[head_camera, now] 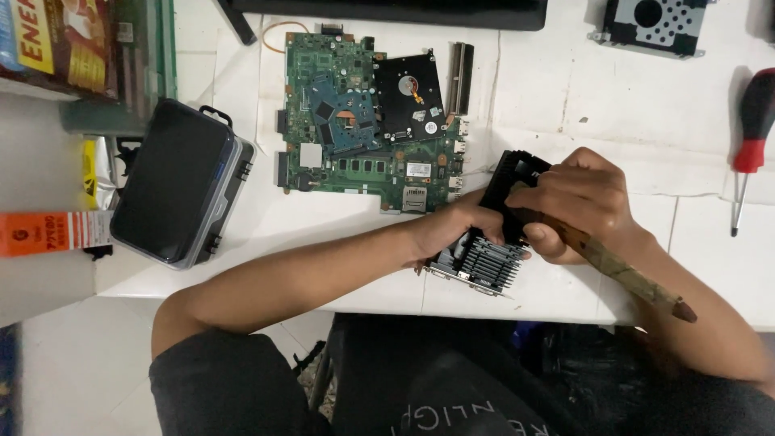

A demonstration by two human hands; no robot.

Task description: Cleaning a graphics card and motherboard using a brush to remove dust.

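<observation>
My left hand (462, 222) grips a black graphics card with a finned heatsink (484, 260), holding it tilted over the white table's front edge. My right hand (577, 202) is closed around a worn wooden-handled brush (626, 274) and presses its head against the card's upper end (510, 167). The brush handle sticks out toward my lower right. Bristles are hidden by my fingers.
A green laptop motherboard (355, 129) with a hard drive (410, 97) on it lies behind. A dark plastic case (178, 190) stands at the left, a red-and-black screwdriver (751, 137) at the right, a metal drive bracket (650, 24) far right.
</observation>
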